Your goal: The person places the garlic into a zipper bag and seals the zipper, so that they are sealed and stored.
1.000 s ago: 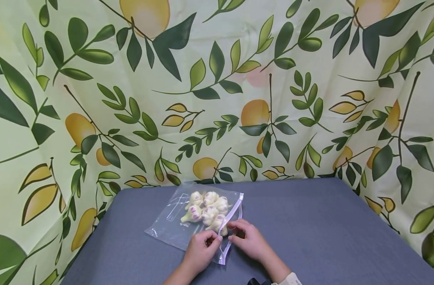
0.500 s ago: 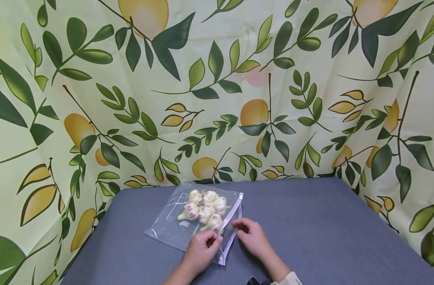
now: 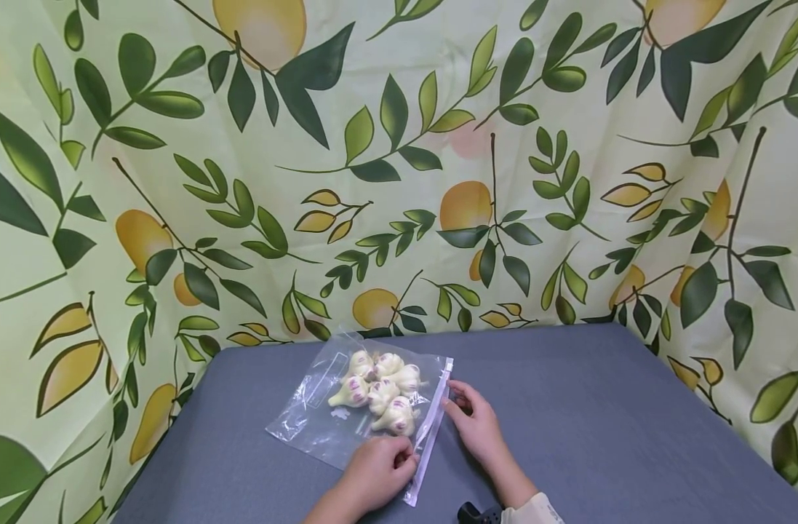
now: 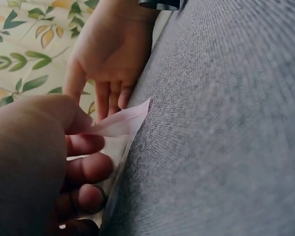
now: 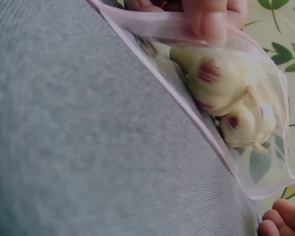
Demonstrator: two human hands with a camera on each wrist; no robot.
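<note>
A clear plastic slider zip bag (image 3: 307, 418) with a pale pink zip edge lies on the grey table. Several garlic bulbs (image 3: 396, 416) with purple markings are inside it. My left hand (image 3: 375, 471) pinches the bag's zip edge near its front end; in the right wrist view the left thumb (image 5: 214, 24) presses on the raised upper rim. The bag's mouth gapes there, showing two bulbs. My right hand (image 3: 480, 426) is beside the zip edge, close to its far end and the white slider (image 3: 449, 362), fingers loosely bent with a gap between them.
Grey cloth covers the table (image 3: 556, 407). A fabric backdrop (image 3: 399, 218) printed with leaves and fruit stands behind and on both sides. A black object (image 3: 475, 514) is at the right wrist, beside a light sleeve (image 3: 535, 511).
The right hand has let go of the zip edge and moved away toward its far end. The left hand has shifted slightly right and forward to the front end, and the bag's edge looks straighter.
</note>
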